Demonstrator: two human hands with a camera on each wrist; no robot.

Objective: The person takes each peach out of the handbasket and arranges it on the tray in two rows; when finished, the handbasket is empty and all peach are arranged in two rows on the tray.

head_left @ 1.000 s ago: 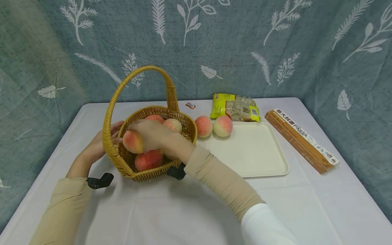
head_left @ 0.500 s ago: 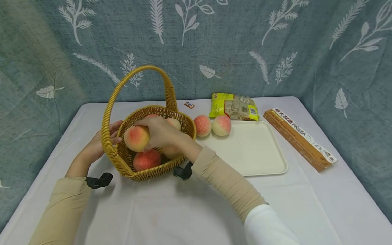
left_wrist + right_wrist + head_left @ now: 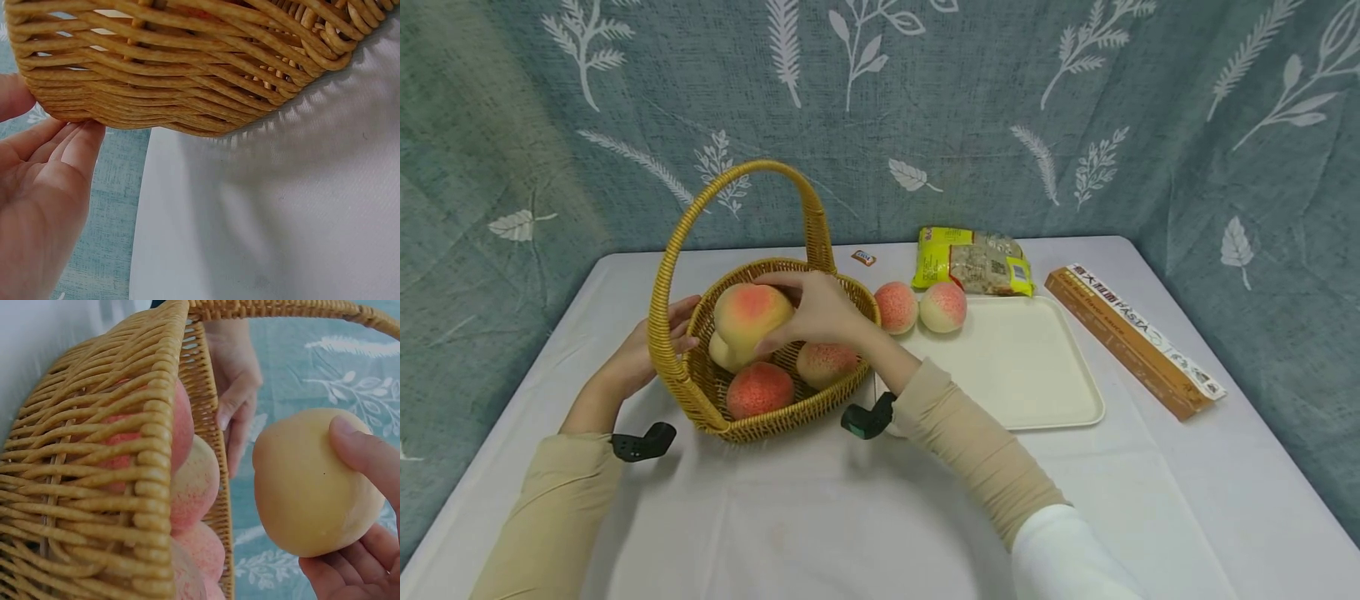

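My right hand [image 3: 820, 308] grips a large yellow peach with a red blush [image 3: 752, 315], thumb on one side and fingers on the other; the right wrist view shows the same peach [image 3: 319, 481] beside the rim. It is held over the wicker basket [image 3: 782, 421], under its tall arched handle. Inside lie a red peach [image 3: 760, 390], a speckled peach [image 3: 826, 364] and a pale one [image 3: 722, 354] partly hidden behind the held peach. My left hand [image 3: 640, 354] holds the basket's left side, thumb at the rim and fingertips against the outer weave [image 3: 156, 94].
Right of the basket, two pink-and-white peaches [image 3: 897, 308] sit at the far left corner of a cream tray [image 3: 1015, 367]. Behind it lies a yellow-green food bag [image 3: 973, 262]. A long brown pasta box [image 3: 1135, 342] and a small wrapped sweet [image 3: 864, 257] rest on the white tablecloth.
My right hand, holding the large peach, has moved to the right and slightly up over the basket, uncovering the pale and speckled peaches. My left hand has stayed at the basket's side.
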